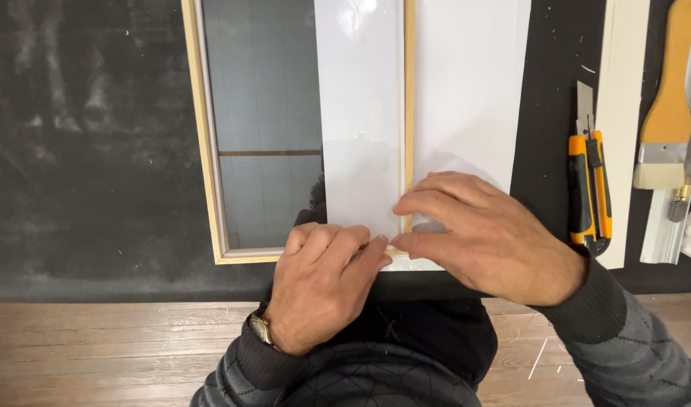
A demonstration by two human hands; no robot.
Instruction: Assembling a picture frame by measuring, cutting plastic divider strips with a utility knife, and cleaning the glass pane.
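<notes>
A pale wooden frame (pixel 203 143) holding a reflective glass pane (pixel 264 98) lies on a black mat (pixel 81 151). A glossy white sheet (pixel 466 83) covers the frame's right half and overhangs its right rail. My left hand (pixel 319 290), with a wristwatch, pinches the sheet's near edge at the frame's bottom rail. My right hand (pixel 485 237) presses fingertips on the same edge, thumb meeting the left hand's fingers. The sheet's near corner is hidden under both hands.
An orange and black utility knife (pixel 589 185) lies right of the sheet, blade pointing away. Beside it are a long pale wooden strip (pixel 620 113) and a flat brush (pixel 666 113) with a wooden handle. A wood plank surface (pixel 96 354) runs along the mat's near edge.
</notes>
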